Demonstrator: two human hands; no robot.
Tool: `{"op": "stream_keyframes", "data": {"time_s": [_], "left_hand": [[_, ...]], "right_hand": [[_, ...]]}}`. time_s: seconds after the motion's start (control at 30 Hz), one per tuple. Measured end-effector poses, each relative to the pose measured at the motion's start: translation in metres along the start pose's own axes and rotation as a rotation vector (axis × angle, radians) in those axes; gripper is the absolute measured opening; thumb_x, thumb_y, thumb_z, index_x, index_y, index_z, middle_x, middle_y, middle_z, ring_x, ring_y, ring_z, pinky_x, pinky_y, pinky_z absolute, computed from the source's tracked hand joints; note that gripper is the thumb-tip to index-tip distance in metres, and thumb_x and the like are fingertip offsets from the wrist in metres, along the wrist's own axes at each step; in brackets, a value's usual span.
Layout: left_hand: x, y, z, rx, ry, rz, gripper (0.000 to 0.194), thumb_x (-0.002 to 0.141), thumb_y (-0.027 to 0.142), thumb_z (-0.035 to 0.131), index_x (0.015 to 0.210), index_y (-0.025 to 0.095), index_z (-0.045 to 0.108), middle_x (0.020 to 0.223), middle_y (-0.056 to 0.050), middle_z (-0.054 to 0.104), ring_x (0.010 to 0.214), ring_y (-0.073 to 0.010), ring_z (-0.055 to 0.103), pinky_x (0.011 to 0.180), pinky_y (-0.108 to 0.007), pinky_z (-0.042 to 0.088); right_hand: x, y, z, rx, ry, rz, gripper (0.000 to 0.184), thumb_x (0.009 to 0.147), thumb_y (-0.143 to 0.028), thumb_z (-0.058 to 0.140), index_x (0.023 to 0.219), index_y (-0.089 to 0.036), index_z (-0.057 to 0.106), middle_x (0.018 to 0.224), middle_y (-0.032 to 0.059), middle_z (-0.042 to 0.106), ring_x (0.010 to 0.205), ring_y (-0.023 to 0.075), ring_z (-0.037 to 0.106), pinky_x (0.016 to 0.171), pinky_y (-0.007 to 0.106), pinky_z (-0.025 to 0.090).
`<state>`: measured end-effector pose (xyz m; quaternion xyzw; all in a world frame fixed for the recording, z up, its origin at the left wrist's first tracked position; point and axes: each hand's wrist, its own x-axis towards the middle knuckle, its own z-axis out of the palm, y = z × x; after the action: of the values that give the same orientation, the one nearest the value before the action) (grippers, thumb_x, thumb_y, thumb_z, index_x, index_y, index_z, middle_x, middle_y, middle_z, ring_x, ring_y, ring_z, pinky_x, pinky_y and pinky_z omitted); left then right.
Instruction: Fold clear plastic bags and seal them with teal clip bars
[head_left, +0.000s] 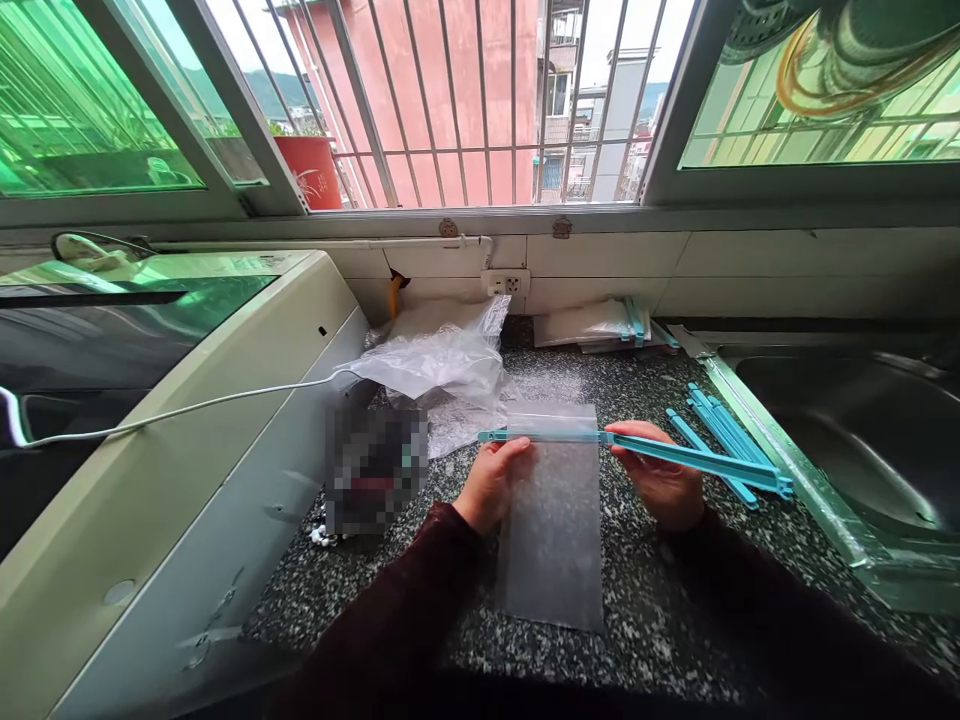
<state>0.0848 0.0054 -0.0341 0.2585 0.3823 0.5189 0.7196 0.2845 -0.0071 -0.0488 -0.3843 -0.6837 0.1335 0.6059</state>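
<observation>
Both arms wear long, dark maroon sleeves of a soft knit-like cloth, reaching to the wrists. The left hand (491, 485) and the right hand (664, 485) are bare, with no gloves, rings or watch showing; the sleeve cuffs sit plain and unmarked

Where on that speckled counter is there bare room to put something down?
Bare counter shows right of the clear bag, toward the sink. It is crowded behind: crumpled plastic, loose blue strips, and a stack by the wall.
</observation>
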Motion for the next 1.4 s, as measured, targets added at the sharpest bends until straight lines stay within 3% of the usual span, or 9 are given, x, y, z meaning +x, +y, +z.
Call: {"op": "stream_keyframes", "data": {"time_s": [0.17, 0.33, 0.47, 0.63, 0.73, 0.9, 1.2, 1.4], "left_hand": [[0.000, -0.001, -0.001, 0.068, -0.004, 0.027, 0.025, 0.048, 0.033, 0.074, 0.054, 0.013, 0.060, 0.052, 0.001, 0.056, 0.048, -0.0080, 0.045, 0.049, -0.022, 0.030], [0.002, -0.007, -0.004, 0.108, -0.042, 0.041, 0.025, 0.054, 0.036, 0.071, 0.055, 0.013, 0.064, 0.049, 0.001, 0.054, 0.046, -0.0072, 0.041, 0.048, -0.022, 0.028], [0.001, -0.008, -0.004, 0.148, -0.059, 0.075, 0.026, 0.055, 0.038, 0.070, 0.054, 0.013, 0.063, 0.048, 0.001, 0.051, 0.045, -0.0075, 0.040, 0.048, -0.023, 0.029], [0.003, -0.011, -0.008, 0.223, -0.112, 0.132, 0.027, 0.060, 0.040, 0.068, 0.056, 0.013, 0.063, 0.049, 0.001, 0.051, 0.046, -0.0076, 0.039, 0.048, -0.023, 0.028], [0.006, -0.015, -0.012, 0.263, -0.172, 0.188, 0.028, 0.065, 0.040, 0.065, 0.056, 0.014, 0.063, 0.049, 0.001, 0.050, 0.046, -0.0080, 0.039, 0.049, -0.023, 0.028], [0.008, -0.015, -0.014, 0.335, -0.167, 0.256, 0.027, 0.064, 0.039, 0.067, 0.055, 0.014, 0.063, 0.048, 0.002, 0.048, 0.047, -0.0090, 0.039, 0.050, -0.024, 0.029], [0.002, -0.007, -0.009, 0.421, -0.185, 0.300, 0.027, 0.066, 0.038, 0.063, 0.054, 0.014, 0.062, 0.050, 0.000, 0.050, 0.048, -0.0094, 0.040, 0.050, -0.024, 0.030], [0.003, -0.008, -0.010, 0.441, -0.211, 0.261, 0.024, 0.066, 0.036, 0.061, 0.057, 0.014, 0.065, 0.047, 0.001, 0.048, 0.046, -0.0094, 0.039, 0.050, -0.024, 0.029]], "right_hand": [[-0.001, -0.002, 0.000, 0.042, 0.012, 0.037, 0.023, 0.078, -0.015, 0.062, 0.099, -0.024, 0.064, 0.093, 0.0030, 0.068, 0.087, 0.0188, 0.063, 0.080, 0.038, 0.054], [-0.003, -0.005, -0.001, 0.105, 0.017, 0.102, 0.014, 0.078, -0.018, 0.063, 0.091, -0.023, 0.063, 0.087, 0.0031, 0.067, 0.081, 0.0171, 0.063, 0.072, 0.033, 0.056], [-0.001, -0.005, -0.004, 0.058, -0.016, 0.053, 0.011, 0.078, -0.020, 0.062, 0.089, -0.023, 0.063, 0.085, 0.0040, 0.066, 0.078, 0.0173, 0.062, 0.069, 0.034, 0.054], [0.006, -0.009, -0.006, -0.013, -0.064, -0.109, 0.025, 0.077, -0.012, 0.062, 0.097, -0.026, 0.065, 0.088, 0.0032, 0.063, 0.077, 0.0154, 0.060, 0.065, 0.030, 0.052], [0.007, -0.011, -0.006, -0.058, -0.090, -0.122, 0.026, 0.078, -0.013, 0.060, 0.099, -0.028, 0.066, 0.087, 0.0031, 0.061, 0.076, 0.0150, 0.059, 0.063, 0.029, 0.051], [0.005, -0.010, -0.003, -0.127, -0.110, -0.060, 0.020, 0.079, -0.019, 0.061, 0.096, -0.027, 0.068, 0.089, 0.0052, 0.060, 0.079, 0.0171, 0.059, 0.068, 0.033, 0.053], [0.007, -0.011, -0.002, -0.185, -0.130, -0.082, 0.021, 0.079, -0.016, 0.061, 0.096, -0.026, 0.066, 0.092, 0.0050, 0.063, 0.084, 0.0173, 0.061, 0.072, 0.032, 0.054], [0.005, -0.008, -0.001, -0.131, -0.124, -0.022, 0.017, 0.078, -0.018, 0.062, 0.093, -0.024, 0.066, 0.090, 0.0049, 0.062, 0.083, 0.0174, 0.061, 0.073, 0.032, 0.054]]}}
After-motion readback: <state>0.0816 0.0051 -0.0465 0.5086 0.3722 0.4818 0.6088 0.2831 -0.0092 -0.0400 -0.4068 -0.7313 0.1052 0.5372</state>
